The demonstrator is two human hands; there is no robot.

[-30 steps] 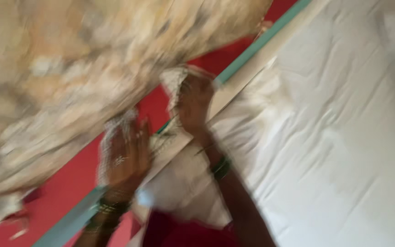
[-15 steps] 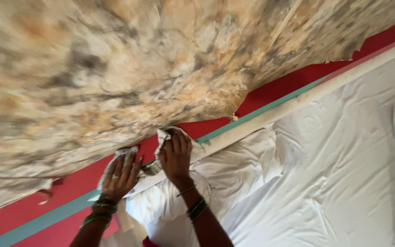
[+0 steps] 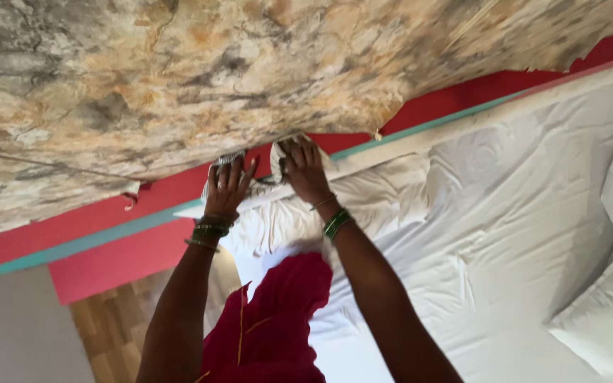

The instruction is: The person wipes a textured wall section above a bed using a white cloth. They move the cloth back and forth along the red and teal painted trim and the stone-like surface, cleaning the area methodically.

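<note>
My left hand (image 3: pixel 227 186) lies flat with its fingers spread on a white-and-grey patterned cloth (image 3: pixel 275 153), pressing it against the red wall just under the marbled panel (image 3: pixel 250 71). My right hand (image 3: pixel 304 170) grips the same cloth's other end beside it, fingers curled over the fabric. Both hands are close together at the top edge of the bed, above a bunched white sheet (image 3: pixel 363 206). Green bangles sit on both wrists. Most of the cloth is hidden behind the hands.
A red wall (image 3: pixel 108 262) with a teal strip (image 3: pixel 72 247) runs below the marbled panel. The white bed sheet (image 3: pixel 505 234) fills the right side, with pillows (image 3: pixel 604 312) at the right edge. Wooden floor (image 3: pixel 108 326) and my red garment (image 3: pixel 271 319) lie below.
The view has steadied and pulled back, showing more of my arms, garment and floor. Both hands have stayed on the cloth and shifted along the wall under the marbled panel.
</note>
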